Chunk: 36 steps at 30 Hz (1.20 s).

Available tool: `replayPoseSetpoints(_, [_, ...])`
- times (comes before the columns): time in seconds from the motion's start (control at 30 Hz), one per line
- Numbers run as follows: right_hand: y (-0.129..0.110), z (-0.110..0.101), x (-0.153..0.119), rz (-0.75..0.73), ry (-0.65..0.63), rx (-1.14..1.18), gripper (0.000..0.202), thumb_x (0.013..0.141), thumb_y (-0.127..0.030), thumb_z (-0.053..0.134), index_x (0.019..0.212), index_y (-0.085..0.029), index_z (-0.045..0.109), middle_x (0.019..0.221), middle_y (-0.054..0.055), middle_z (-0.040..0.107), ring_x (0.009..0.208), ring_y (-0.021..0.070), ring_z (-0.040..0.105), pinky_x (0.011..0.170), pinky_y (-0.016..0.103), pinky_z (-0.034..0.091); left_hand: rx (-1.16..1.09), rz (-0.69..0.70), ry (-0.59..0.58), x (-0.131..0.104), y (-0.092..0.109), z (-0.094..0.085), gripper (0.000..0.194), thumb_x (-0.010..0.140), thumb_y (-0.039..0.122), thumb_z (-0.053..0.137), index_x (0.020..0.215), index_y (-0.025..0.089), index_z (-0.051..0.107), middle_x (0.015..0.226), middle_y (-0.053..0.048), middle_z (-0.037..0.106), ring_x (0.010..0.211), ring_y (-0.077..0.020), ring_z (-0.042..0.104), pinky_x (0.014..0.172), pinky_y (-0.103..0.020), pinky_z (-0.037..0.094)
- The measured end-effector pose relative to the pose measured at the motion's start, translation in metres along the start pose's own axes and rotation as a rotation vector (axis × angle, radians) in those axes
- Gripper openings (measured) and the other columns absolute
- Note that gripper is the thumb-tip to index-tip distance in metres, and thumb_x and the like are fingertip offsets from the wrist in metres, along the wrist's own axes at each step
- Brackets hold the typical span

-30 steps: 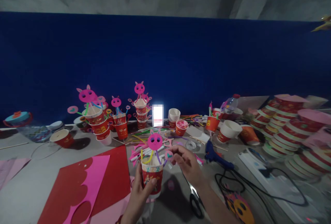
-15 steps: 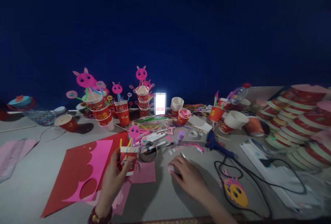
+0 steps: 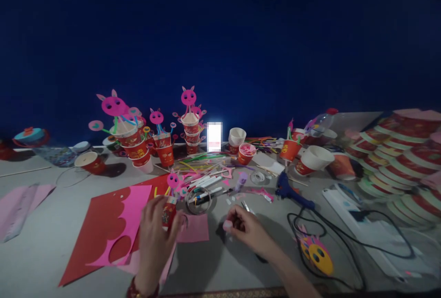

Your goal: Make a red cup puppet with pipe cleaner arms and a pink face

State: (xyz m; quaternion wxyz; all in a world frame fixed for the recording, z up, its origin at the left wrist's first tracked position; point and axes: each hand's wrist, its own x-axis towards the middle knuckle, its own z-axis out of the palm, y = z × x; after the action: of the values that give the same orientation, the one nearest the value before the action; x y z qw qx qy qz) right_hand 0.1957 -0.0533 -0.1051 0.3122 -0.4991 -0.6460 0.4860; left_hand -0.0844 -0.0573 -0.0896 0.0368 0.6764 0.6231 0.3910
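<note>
My left hand (image 3: 156, 231) is open, its fingers spread around the near side of a red paper cup (image 3: 168, 212). Hand and fingers hide part of the cup. A pink round face with ears (image 3: 173, 180) and yellow strips stick up from the cup. My right hand (image 3: 246, 229) is closed in a pinch on a small pale pink paper piece (image 3: 227, 225), low over the grey table. Scissors (image 3: 246, 206) lie just beyond that hand, partly covered by it. Between the hands is a pink paper square (image 3: 195, 228), with a roll of clear tape (image 3: 199, 200) behind it.
Red card (image 3: 93, 229) under cut pink paper lies at the left. A blue glue gun (image 3: 289, 190) with looping black cable and a white power strip (image 3: 365, 233) are at the right. Decorated cup stacks (image 3: 134, 144) stand at the back; leaning cup stacks (image 3: 406, 151) fill the far right.
My left hand has let go of the cup and its fingers have opened. The cup now sits slightly farther left. My right hand has turned slightly, still pinching the pale pink piece.
</note>
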Motion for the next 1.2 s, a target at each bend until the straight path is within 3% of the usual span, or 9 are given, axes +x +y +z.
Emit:
replayPoseSetpoints(0.13, [-0.018, 0.003, -0.002, -0.016, 0.001, 0.226, 0.027, 0.086, -0.043, 0.070, 0.092, -0.020, 0.057, 0.081, -0.002, 0.059, 0.071, 0.0141, 0.054, 0.064, 0.024, 0.041, -0.377, 0.116, -0.395, -0.008, 0.055, 0.014, 0.013, 0.094, 0.029, 0.059, 0.104, 0.024, 0.064, 0.108, -0.009, 0.065, 0.105, -0.0263, 0.061, 0.090, -0.037, 0.048])
replayPoseSetpoints(0.23, [-0.030, 0.004, -0.005, -0.040, 0.022, 0.262, 0.025, 0.083, -0.038, 0.072, 0.094, -0.020, 0.058, 0.081, -0.002, 0.059, 0.072, 0.0141, 0.053, 0.065, 0.024, 0.041, -0.539, 0.032, -0.484, -0.010, 0.076, 0.024, 0.013, 0.095, 0.031, 0.059, 0.087, 0.022, 0.062, 0.088, -0.004, 0.066, 0.086, -0.0212, 0.062, 0.077, -0.030, 0.047])
replayPoseSetpoints(0.47, [-0.041, 0.004, -0.009, -0.036, -0.008, 0.294, 0.026, 0.081, -0.032, 0.074, 0.098, -0.021, 0.058, 0.082, -0.002, 0.058, 0.072, 0.0139, 0.054, 0.067, 0.025, 0.043, -0.800, -0.142, -0.493, -0.010, 0.081, 0.030, 0.029, 0.095, 0.039, 0.057, 0.074, 0.019, 0.058, 0.073, 0.000, 0.058, 0.071, -0.0161, 0.054, 0.068, -0.024, 0.043])
replayPoseSetpoints(0.67, [-0.040, 0.007, -0.009, -0.059, -0.017, 0.339, 0.027, 0.085, -0.038, 0.071, 0.101, -0.022, 0.058, 0.085, 0.000, 0.062, 0.076, 0.0157, 0.060, 0.069, 0.026, 0.048, -0.862, -0.214, -0.467, -0.016, 0.077, 0.030, 0.026, 0.095, 0.040, 0.057, 0.081, 0.019, 0.062, 0.076, -0.002, 0.061, 0.072, -0.0167, 0.055, 0.066, -0.025, 0.042])
replayPoseSetpoints(0.73, [-0.040, 0.007, -0.010, -0.119, 0.055, 0.232, 0.022, 0.086, -0.033, 0.070, 0.102, -0.023, 0.058, 0.088, 0.001, 0.064, 0.078, 0.0168, 0.062, 0.070, 0.027, 0.050, -0.844, -0.200, -0.457, -0.016, 0.076, 0.029, 0.027, 0.096, 0.040, 0.054, 0.081, 0.019, 0.062, 0.075, -0.002, 0.060, 0.071, -0.0167, 0.054, 0.065, -0.024, 0.042])
replayPoseSetpoints(0.9, [-0.052, 0.005, -0.016, -0.482, 0.358, -0.283, 0.008, 0.090, -0.017, 0.062, 0.094, -0.024, 0.065, 0.102, 0.007, 0.064, 0.097, 0.0234, 0.061, 0.086, 0.037, 0.050, -0.733, -0.106, -0.356, -0.015, 0.079, 0.025, 0.024, 0.097, 0.035, 0.052, 0.080, 0.020, 0.059, 0.077, -0.002, 0.061, 0.074, -0.0178, 0.058, 0.069, -0.026, 0.045])
replayPoseSetpoints(1.0, [-0.059, 0.005, -0.018, -0.540, 0.329, -0.452, 0.014, 0.092, -0.014, 0.061, 0.097, -0.025, 0.067, 0.099, 0.006, 0.066, 0.096, 0.0240, 0.060, 0.088, 0.040, 0.049, -0.659, -0.029, -0.306, -0.014, 0.081, 0.023, 0.018, 0.097, 0.031, 0.052, 0.084, 0.021, 0.060, 0.081, -0.003, 0.064, 0.079, -0.0191, 0.061, 0.072, -0.027, 0.047])
replayPoseSetpoints(1.2, [-0.061, 0.008, -0.019, -0.520, 0.282, -0.494, 0.013, 0.093, -0.014, 0.059, 0.096, -0.024, 0.066, 0.094, 0.005, 0.069, 0.091, 0.0229, 0.062, 0.088, 0.040, 0.049, -0.553, 0.105, -0.284, -0.017, 0.082, 0.019, 0.013, 0.097, 0.021, 0.050, 0.093, 0.023, 0.062, 0.089, -0.006, 0.068, 0.086, -0.0213, 0.064, 0.077, -0.030, 0.050])
